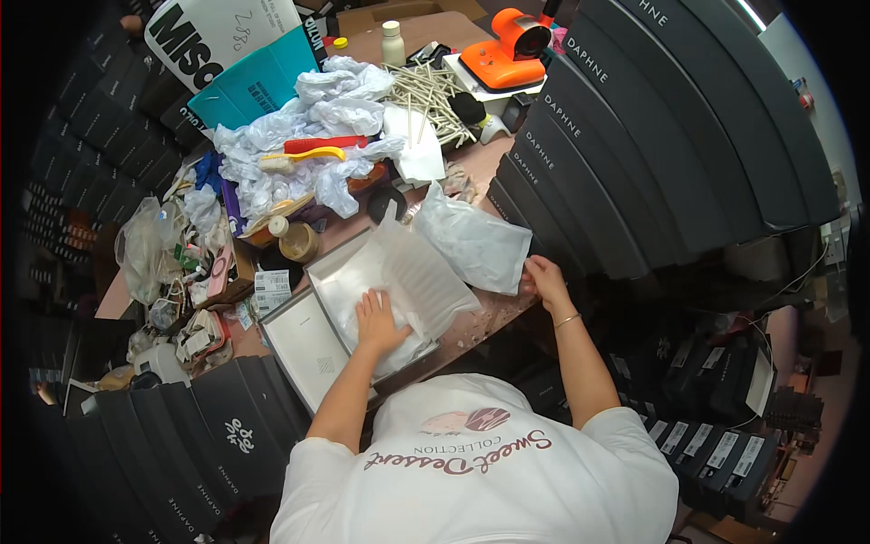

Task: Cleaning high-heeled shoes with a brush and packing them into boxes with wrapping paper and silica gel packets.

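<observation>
My left hand lies flat with its fingers spread on white wrapping inside an open shoe box. A sheet of thin white foam or tissue rises from the box and drapes over its far right side. Against the box's left side is its lid, turned with the white inside up. At the right, my right hand pinches the lower right corner of a pale, translucent packet, its contents hidden. The packet rests on the table just beyond the sheet.
Tall stacks of dark shoe boxes stand at the right and lower left. Beyond the open box lie crumpled white paper, a yellow-handled brush, white sticks, a brown bottle and an orange device.
</observation>
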`<state>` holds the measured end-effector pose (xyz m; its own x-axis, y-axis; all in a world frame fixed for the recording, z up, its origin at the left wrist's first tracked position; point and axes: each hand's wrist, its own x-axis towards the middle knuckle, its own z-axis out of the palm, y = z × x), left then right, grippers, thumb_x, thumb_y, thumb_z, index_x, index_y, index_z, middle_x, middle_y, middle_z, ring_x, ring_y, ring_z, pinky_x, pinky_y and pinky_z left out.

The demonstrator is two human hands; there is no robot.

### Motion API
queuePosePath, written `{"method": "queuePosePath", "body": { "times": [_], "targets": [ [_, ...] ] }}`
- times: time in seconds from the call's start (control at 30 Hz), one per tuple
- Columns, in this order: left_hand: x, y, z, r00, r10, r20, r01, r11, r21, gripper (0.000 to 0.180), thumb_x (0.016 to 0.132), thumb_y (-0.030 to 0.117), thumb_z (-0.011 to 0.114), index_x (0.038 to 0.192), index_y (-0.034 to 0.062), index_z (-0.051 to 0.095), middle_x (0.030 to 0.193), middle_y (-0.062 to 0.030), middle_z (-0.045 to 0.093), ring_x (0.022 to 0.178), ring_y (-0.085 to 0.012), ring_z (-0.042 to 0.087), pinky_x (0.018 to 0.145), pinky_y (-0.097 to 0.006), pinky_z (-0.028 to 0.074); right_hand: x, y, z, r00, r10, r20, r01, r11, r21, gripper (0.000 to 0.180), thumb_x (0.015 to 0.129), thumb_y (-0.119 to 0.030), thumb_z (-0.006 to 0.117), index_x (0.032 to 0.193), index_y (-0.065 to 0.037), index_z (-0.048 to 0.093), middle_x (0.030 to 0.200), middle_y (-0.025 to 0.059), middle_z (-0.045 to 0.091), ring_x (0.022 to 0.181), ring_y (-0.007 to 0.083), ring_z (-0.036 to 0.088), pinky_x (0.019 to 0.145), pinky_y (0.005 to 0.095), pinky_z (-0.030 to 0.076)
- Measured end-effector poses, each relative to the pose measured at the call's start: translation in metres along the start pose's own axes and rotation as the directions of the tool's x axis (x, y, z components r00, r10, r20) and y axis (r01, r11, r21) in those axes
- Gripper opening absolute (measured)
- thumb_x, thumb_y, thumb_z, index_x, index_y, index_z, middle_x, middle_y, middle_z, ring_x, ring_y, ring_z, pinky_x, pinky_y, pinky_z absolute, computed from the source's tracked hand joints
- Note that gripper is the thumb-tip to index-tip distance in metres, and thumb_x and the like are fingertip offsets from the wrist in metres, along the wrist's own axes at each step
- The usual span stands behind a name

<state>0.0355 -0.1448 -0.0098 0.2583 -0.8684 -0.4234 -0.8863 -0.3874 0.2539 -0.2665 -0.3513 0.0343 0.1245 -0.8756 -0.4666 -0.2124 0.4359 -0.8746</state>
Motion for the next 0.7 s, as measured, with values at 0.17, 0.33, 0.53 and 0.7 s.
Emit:
{"method": "queuePosePath", "body": {
  "times": [0.17,0.33,0.53,0.7],
  "targets": [
    [-0.003,-0.005,-0.006,0.988,0.052,-0.148,-0.07,0.99,-0.121,0.076,0.072,0.04,0.067,0.134,0.0032,0.041,0.142,-0.0263,0.03,0.135,-0.0403,0.022,0.109,-0.053,0.015,0.064,0.036,0.028,0.994,-0.041,0.099,-0.003,0.913,0.408,0.035,0.087,-0.017,0.064,0.116,0.001,0.055,0.106,0.0074,0.062,0.092,0.0146,0.059,0.079,0.0294,0.048],
    [-0.039,0.006,-0.048,0.819,-0.077,-0.568,-0.327,0.752,-0.573,0.033,0.078,0.015,0.067,0.108,0.0031,0.061,0.12,-0.0176,0.055,0.117,-0.0359,0.047,0.099,-0.044,0.037,0.029,-0.06,0.078,0.875,-0.424,0.234,0.402,0.905,0.138,0.022,0.087,-0.011,0.062,0.105,0.002,0.06,0.098,0.0028,0.063,0.088,0.0115,0.058,0.079,0.026,0.047],
    [-0.064,0.045,-0.13,0.928,-0.122,-0.352,-0.331,0.164,-0.929,0.026,0.09,0.022,0.06,0.107,0.003,0.062,0.107,-0.0087,0.062,0.099,-0.0193,0.06,0.086,-0.032,0.047,-0.08,-0.206,0.155,0.682,-0.589,0.433,0.465,0.807,0.366,0.019,0.087,-0.019,0.065,0.093,-0.001,0.062,0.078,-0.0024,0.061,0.07,0.0023,0.052,0.061,0.0201,0.043],
    [-0.11,0.064,-0.16,0.989,0.121,0.08,0.142,-0.689,-0.711,0.037,0.083,0.028,0.067,0.108,0.0031,0.061,0.104,-0.006,0.063,0.096,-0.0196,0.06,0.085,-0.033,0.047,-0.198,-0.192,0.195,0.044,-0.633,0.773,0.767,0.518,0.38,0.018,0.076,-0.011,0.071,0.082,-0.001,0.058,0.073,0.0056,0.058,0.062,0.0152,0.053,0.059,0.0282,0.043]
  ]
}}
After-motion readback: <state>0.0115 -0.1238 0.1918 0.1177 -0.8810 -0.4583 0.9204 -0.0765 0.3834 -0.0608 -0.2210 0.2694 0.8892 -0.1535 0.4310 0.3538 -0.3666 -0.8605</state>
